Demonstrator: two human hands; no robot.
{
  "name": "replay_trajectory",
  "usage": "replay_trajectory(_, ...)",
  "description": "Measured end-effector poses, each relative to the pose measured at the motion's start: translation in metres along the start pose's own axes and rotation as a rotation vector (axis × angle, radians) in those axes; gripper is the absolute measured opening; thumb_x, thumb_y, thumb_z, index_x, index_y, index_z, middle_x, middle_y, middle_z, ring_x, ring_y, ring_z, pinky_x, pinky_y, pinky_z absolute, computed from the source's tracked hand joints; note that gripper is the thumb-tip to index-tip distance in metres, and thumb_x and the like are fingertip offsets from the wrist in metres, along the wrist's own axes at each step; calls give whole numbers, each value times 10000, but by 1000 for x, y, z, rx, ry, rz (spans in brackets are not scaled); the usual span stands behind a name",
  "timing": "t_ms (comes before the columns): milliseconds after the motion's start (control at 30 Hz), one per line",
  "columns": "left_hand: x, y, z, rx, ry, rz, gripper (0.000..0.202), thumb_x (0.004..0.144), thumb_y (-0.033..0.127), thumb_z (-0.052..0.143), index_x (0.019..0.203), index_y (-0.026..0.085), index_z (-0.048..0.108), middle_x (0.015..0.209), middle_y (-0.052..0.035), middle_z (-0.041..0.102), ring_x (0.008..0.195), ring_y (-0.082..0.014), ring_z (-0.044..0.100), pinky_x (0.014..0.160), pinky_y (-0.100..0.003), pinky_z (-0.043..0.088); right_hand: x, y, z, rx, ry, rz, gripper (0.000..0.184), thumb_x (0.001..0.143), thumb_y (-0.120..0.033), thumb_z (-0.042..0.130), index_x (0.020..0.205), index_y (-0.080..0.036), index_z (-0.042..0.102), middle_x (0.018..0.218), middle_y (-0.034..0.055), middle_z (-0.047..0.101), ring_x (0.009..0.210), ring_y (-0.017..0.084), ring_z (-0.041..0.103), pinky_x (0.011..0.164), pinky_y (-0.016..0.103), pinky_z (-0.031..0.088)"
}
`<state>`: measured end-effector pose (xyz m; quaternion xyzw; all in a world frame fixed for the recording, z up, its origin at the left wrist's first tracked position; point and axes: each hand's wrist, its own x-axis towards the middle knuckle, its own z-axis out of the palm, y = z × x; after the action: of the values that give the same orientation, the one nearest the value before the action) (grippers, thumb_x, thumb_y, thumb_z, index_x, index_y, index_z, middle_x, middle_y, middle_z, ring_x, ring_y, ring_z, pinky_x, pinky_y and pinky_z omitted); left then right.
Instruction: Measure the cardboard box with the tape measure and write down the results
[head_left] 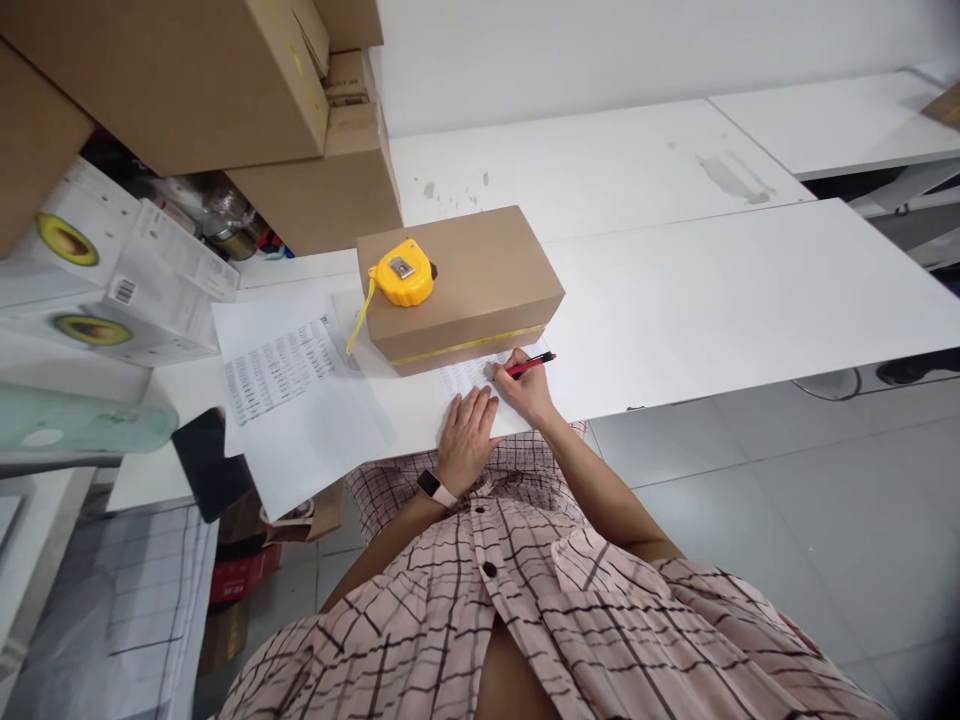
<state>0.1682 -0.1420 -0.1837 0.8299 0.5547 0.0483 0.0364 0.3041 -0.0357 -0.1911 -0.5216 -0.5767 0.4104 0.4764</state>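
My right hand (527,388) is closed round a red and black pen (534,364), its lower end at a printed sheet (466,376) on the white table. Flat on the near part of that sheet lies my left hand (469,430), fingers stretched out, with a watch on the wrist. Just beyond both hands sits a closed brown cardboard box (480,262), which covers the far part of the sheet. On the box's left end rests a yellow tape measure (405,275), its yellow strap hanging over the side.
Left of the box, printed papers (300,400) overhang the table edge beside a dark phone (210,462). A pale green bottle (82,418) and white avocado-print boxes (112,270) stand farther left. Large cartons (322,180) are stacked behind. The white tabletop (712,290) stretches right.
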Motion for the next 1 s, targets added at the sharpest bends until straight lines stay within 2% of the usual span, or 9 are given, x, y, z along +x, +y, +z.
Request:
replay_trajectory(333,-1,-1,1,-4,-6,2,629,1017,406,501,1543,69,430,1656,-165,365,1557,-306,305,1292,-525,228,-1,-4,0,-1,18,23,320,798,-378,647,622,-255,410,568,-50,456,576,128,414,589,300,371)
replay_trajectory(1000,-1,0,-2,-10,-15,-1,600,1020,375,482,1538,75,436,1651,-165,376,1558,-303,307,1292,-519,229,-1,-2,-1,9,25,25,313,779,-334,662,613,-253,410,556,-55,448,562,127,407,571,297,348)
